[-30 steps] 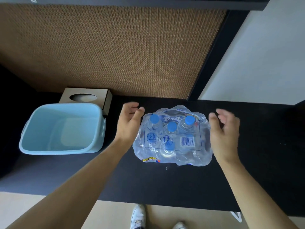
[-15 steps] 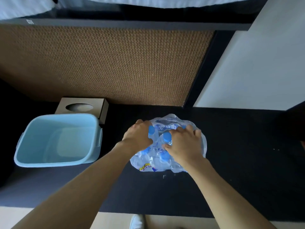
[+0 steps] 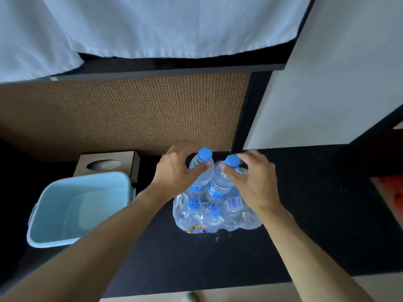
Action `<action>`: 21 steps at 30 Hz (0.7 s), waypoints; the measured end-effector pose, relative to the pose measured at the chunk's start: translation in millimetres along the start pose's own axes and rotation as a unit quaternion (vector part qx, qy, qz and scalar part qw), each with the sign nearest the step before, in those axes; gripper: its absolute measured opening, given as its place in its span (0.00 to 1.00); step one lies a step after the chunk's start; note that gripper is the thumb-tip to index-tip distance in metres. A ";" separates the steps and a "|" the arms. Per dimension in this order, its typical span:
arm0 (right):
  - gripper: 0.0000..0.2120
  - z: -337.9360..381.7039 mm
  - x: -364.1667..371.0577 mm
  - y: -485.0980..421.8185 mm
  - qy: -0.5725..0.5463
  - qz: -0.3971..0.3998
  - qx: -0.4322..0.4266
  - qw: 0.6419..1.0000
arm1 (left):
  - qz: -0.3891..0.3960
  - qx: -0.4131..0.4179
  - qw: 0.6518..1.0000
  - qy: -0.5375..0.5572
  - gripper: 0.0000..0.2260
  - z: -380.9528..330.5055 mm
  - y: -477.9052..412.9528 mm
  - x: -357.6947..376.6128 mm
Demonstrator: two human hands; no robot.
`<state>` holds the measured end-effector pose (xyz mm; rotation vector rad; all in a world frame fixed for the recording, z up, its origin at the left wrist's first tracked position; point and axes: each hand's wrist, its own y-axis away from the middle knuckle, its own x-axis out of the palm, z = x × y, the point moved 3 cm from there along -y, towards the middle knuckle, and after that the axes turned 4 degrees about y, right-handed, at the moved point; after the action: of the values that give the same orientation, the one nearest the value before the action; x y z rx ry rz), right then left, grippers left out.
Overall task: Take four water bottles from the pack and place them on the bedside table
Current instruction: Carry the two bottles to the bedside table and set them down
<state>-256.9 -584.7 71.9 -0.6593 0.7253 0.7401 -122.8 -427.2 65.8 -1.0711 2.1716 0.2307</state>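
A clear plastic-wrapped pack of water bottles (image 3: 218, 219) lies on the black bedside table (image 3: 305, 225). Two clear bottles with blue caps stick up out of its far end. My left hand (image 3: 176, 171) is wrapped around the neck of the left bottle (image 3: 202, 171). My right hand (image 3: 250, 177) grips the right bottle (image 3: 224, 182) just below its cap. Both bottles tilt slightly toward each other, and their lower parts are still within the torn wrap. More bottles stay inside the pack.
A light blue plastic bin (image 3: 78, 208) stands on the table to the left. Behind it is a brown tissue box (image 3: 106, 163). A woven brown panel (image 3: 130, 114) rises behind the table, with white bedding (image 3: 152, 27) above it and a white wall (image 3: 327, 83) at the right.
Both hands went from either side of the pack onto its top. Now each hand has pulled one bottle upward out of the wrap. The camera has tilted up, so the bedding shows.
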 end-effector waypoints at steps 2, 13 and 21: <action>0.17 24.8 -46.0 -15.0 -0.111 -0.050 0.001 0.993 | 0.002 0.024 0.995 0.095 0.08 -46.4 -16.6 -28.3; 0.15 128.5 -374.8 11.7 -0.253 -0.335 0.031 0.907 | 0.140 0.259 0.901 0.319 0.05 -383.8 -12.9 -107.0; 0.17 156.9 -610.9 203.2 -0.132 -0.537 0.062 0.831 | 0.301 0.410 0.764 0.397 0.07 -632.3 133.7 -76.5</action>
<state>-683.6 -571.1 578.8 -0.7022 0.0613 -0.2679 -512.7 -568.5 567.3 0.1313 2.8139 -1.0046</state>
